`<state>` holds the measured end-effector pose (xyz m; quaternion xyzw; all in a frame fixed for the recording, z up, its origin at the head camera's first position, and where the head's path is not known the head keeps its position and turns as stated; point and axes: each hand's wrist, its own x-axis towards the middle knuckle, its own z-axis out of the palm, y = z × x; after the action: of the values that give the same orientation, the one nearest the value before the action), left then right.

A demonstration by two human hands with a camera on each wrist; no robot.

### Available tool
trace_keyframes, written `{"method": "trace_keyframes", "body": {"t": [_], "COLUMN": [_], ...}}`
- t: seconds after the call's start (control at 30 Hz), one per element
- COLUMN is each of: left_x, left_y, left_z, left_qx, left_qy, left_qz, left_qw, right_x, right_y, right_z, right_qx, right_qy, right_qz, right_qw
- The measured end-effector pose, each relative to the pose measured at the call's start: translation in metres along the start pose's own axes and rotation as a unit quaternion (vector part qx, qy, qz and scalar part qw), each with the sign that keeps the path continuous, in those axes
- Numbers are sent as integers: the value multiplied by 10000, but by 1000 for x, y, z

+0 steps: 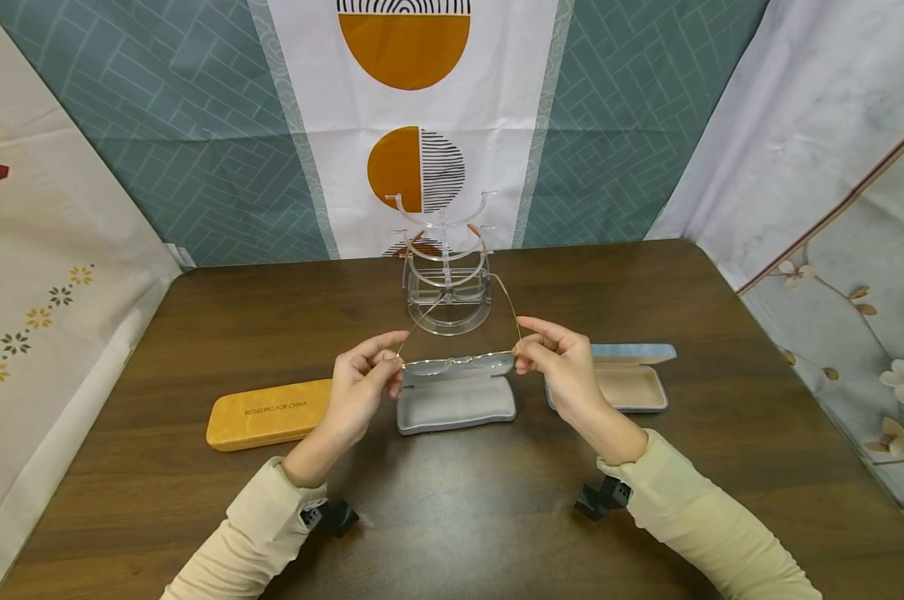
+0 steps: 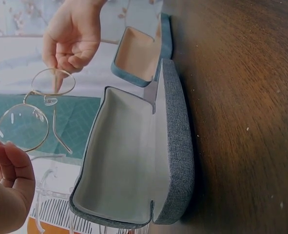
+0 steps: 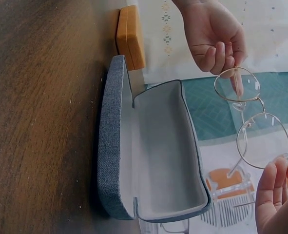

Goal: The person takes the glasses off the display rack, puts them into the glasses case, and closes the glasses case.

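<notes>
Head view: the left hand (image 1: 357, 385) and right hand (image 1: 564, 367) each pinch one end of thin gold-rimmed glasses (image 1: 457, 363), temples unfolded, held just above the open grey case (image 1: 455, 404) near the table's (image 1: 452, 517) middle.

Your arms are covered in long, close-fitting sleeves of pale cream-yellow fabric, the left sleeve (image 1: 249, 533) and the right sleeve (image 1: 710, 521) alike, each ending in a snug cuff at the wrist. Soft folds gather in the cloth near both cuffs. Under each wrist sits a small black, blocky camera mount: the left mount (image 1: 332, 517) and the right mount (image 1: 603, 497). Your left hand (image 1: 357, 390) and right hand (image 1: 564, 362) are bare, with no rings, watch or gloves.
</notes>
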<state>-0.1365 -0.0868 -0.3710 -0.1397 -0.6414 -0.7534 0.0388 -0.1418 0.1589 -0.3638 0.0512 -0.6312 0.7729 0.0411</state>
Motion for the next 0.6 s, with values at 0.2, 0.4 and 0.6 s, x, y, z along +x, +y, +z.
{"method": "trace_keyframes", "body": {"t": [0.2,0.4,0.6], "left_x": [0,0,0], "left_y": [0,0,0], "left_z": [0,1,1], "left_qx": [109,200,89], "left_qy": [76,118,121], "left_qz": [-13,8,28], "left_qw": [9999,9997,9999], "right_x": [0,-1,-1], "right_y": [0,-1,-1], "right_z": [0,0,0], "right_qx": [2,-30,-23], "right_qy": [1,-8,1], "right_qz": [2,-18,-3], "right_qw": [10000,10000,10000]}}
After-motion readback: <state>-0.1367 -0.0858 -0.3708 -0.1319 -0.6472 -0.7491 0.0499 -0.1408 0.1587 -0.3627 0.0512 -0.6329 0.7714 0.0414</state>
